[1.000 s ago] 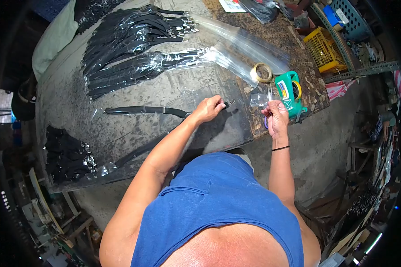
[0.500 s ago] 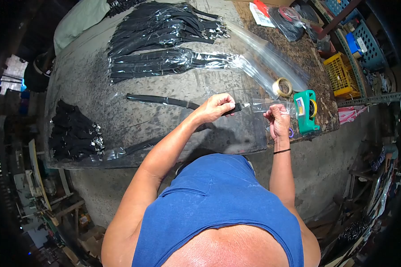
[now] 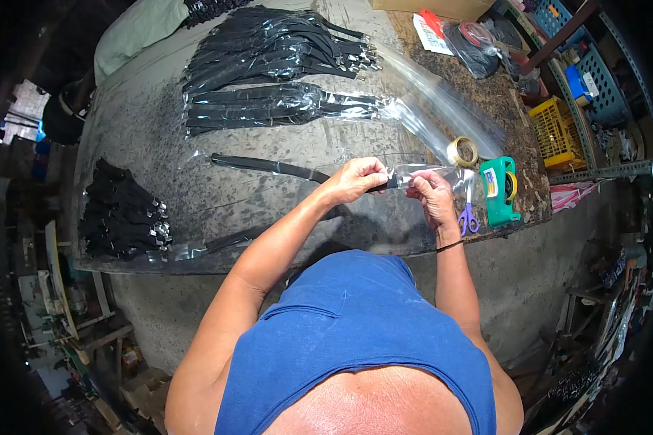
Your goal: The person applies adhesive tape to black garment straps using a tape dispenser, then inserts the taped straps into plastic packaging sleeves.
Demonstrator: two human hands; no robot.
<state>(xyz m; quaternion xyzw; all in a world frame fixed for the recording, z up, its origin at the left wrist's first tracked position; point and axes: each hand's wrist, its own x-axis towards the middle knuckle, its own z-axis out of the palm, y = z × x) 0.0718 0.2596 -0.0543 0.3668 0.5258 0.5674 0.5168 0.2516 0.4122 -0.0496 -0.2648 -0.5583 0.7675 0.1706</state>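
Note:
A black strap [image 3: 265, 165] with a metal clip at its right end lies across the table, clear plastic film around it. My left hand [image 3: 357, 181] pinches the strap close to that end, thumb against fingers. Just right of it, my right hand [image 3: 435, 196] is closed, its fingertips on the clear plastic sleeve [image 3: 432, 174] beside the clip; whether they also grip the clip is hard to see. Purple-handled scissors [image 3: 469, 220] lie by my right wrist, next to a green tape dispenser [image 3: 496, 192].
Plastic-wrapped black straps [image 3: 268, 105] lie in a large pile at the back. Another bundle of black straps [image 3: 123, 214] sits at the left. Long clear sleeves [image 3: 442, 101], a tape roll [image 3: 462, 151] and a yellow crate [image 3: 556, 132] are at the right.
My right hand has moved left and slightly down from beside the dispenser to the strap's clip end. The scissors now show more fully. My left hand keeps its hold.

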